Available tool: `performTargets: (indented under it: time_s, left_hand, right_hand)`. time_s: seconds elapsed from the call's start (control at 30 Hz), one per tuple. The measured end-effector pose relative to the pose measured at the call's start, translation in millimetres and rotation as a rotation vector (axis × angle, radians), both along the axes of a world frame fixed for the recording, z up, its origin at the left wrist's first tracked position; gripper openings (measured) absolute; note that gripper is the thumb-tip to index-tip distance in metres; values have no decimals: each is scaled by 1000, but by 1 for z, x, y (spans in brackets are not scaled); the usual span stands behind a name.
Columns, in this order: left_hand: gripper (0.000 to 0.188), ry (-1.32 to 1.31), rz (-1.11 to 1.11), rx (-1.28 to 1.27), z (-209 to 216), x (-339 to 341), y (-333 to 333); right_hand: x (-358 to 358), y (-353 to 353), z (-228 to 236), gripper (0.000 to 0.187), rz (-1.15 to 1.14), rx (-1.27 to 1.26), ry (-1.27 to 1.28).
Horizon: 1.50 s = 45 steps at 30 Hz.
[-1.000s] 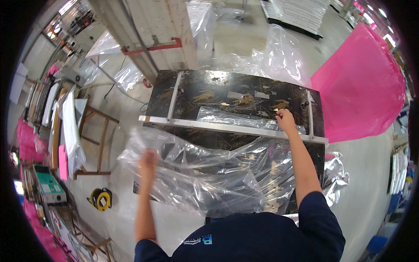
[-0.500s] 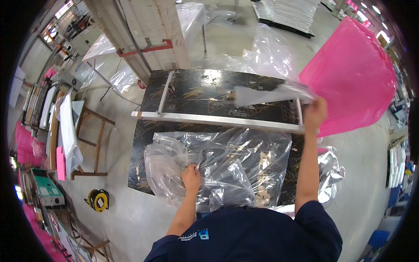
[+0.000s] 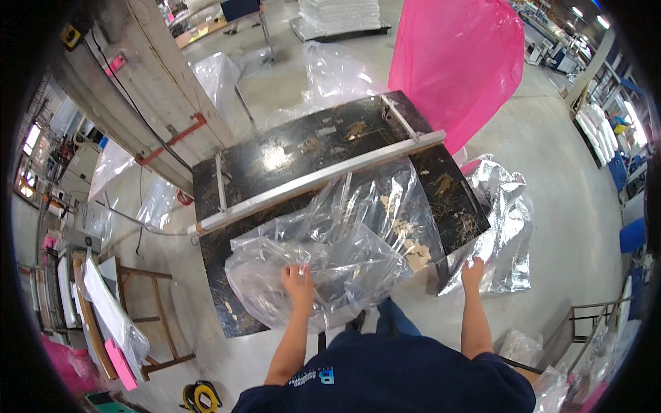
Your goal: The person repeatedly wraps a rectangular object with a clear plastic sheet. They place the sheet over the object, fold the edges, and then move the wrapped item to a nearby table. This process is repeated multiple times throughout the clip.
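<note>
Pink strip: a flat bright slab thing [image 3: 122,365] way over on the left, leaning at a slant right by a wooden frame [image 3: 164,310].
Pillar: big off-white column [image 3: 175,89] with a red bracket [image 3: 180,140] across it, just behind the table's far left corner.
Cable reel: yellow and black [image 3: 202,397], sitting on the floor near the bottom edge, partly cut off.
Table: black, pretty scuffed top [image 3: 244,168], with bare tan patches where the surface is worn off.
Left hand: this one [image 3: 298,283] is down on the crumpled clear plastic sheet [image 3: 344,255], fingers curled together and pinched onto it, as far as I can see.
Metal bar: long silvery one [image 3: 310,179] running across the table, with a thin crosspiece going to the far side near each end.
Clear sheet: spread all wrinkly over the near half of the table, bunched up on its left and drooping past the near edge.
Pink film: huge upright sheet [image 3: 458,62] beyond the table's far right corner.
Right hand: out past the near right corner [image 3: 473,272], right at a shiny silver sheet [image 3: 506,241]; fingers look bent, but honestly can't tell if they're gripping it.
White bundles: a low stack [image 3: 595,134] on the floor, far right.
</note>
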<state>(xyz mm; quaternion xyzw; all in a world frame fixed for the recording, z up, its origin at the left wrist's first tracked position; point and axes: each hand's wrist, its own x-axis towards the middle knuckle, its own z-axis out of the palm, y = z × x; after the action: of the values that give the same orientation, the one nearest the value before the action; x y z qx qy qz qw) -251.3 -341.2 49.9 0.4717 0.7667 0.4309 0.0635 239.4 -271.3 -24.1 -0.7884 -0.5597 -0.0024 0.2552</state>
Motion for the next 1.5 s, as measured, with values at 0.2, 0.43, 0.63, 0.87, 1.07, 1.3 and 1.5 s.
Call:
performTargets:
  time_s: [0.2, 0.43, 0.63, 0.87, 1.07, 1.3, 1.5]
  left_hand:
    - [7, -188, -38, 264, 40, 1, -34]
    - [22, -122, -351, 31, 41, 17, -36]
    - [25, -44, -499, 44, 25, 96, 28]
    - [16, -214, -737, 19, 34, 140, -2]
    - [11, -448, -847, 95, 72, 162, -51]
    - [21, -893, -629, 207, 151, 173, -91]
    - [13, -991, -941, 80, 145, 258, -160]
  right_hand:
    - [-153, 122, 64, 47, -376, -521, 130]
    - [-239, 40, 44, 15, 418, 6, 174]
    - [-277, -100, 95, 16, 1010, 89, 78]
    - [-252, -85, 191, 43, 302, 501, 378]
    - [-166, -75, 190, 30, 142, 241, 752]
    - [-37, -172, 190, 37, -348, 285, 200]
    - [-89, -231, 204, 30, -8, 162, 844]
